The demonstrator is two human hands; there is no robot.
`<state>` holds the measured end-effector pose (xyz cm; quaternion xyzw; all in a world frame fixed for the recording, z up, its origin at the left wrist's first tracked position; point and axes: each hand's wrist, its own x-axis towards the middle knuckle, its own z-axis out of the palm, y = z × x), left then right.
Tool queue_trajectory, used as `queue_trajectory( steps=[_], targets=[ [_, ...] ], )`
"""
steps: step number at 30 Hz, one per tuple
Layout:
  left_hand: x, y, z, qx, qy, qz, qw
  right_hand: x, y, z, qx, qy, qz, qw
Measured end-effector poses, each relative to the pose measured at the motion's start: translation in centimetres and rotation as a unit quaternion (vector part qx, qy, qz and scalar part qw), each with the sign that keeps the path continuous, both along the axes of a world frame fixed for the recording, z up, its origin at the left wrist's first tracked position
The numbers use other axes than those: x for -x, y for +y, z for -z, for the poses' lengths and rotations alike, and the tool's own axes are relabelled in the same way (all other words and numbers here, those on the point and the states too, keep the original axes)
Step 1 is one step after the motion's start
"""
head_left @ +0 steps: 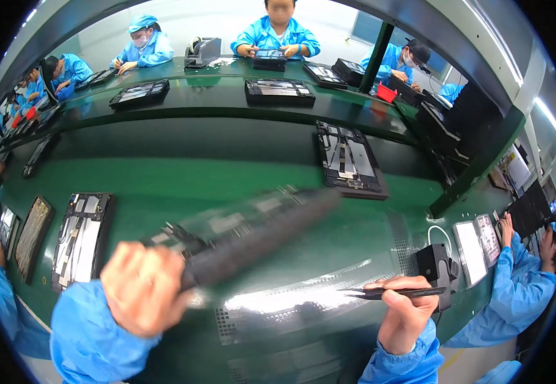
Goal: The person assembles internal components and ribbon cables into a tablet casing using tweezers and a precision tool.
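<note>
Left hand (pixel 142 288) fingers clamped on long dark tray (pixel 252 233), blurred, tilted, raised above green table (pixel 182 179). Right hand (pixel 406 310), right of tray, fingers pinched on black tweezers (pixel 396 292) lying level, near small black box (pixel 435 264).

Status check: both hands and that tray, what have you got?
Left hand gripping blurred black device tray, lifted over green bench. Right hand pinching black tweezers. Small black box just beyond tweezers.
</note>
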<state>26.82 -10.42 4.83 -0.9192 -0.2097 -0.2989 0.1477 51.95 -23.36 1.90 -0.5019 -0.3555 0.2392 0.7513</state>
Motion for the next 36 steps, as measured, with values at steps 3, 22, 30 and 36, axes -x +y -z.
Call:
queue_trajectory(
  steps=[3, 22, 30, 36],
  targets=[
    [-1.4, 4.3, -0.1, -0.082, 0.072, -0.082, 0.991, -0.8, 0.3, 1.1, 0.09, -0.005, -0.025, 0.996],
    [-5.6, 2.3, 5.5, 0.106, 0.111, -0.063, 0.986, -0.5, 0.9, 3.9, 0.227, -0.026, -0.166, 0.959],
    [-0.6, -6.8, 9.5, 0.302, 0.234, 0.03, 0.924, 2.4, 1.1, 5.3, 0.246, -0.069, -0.275, 0.927],
    [-1.8, -8.0, 11.4, 0.314, 0.199, 0.009, 0.928, 2.6, 0.6, 7.2, 0.237, -0.096, -0.289, 0.923]
  ],
)
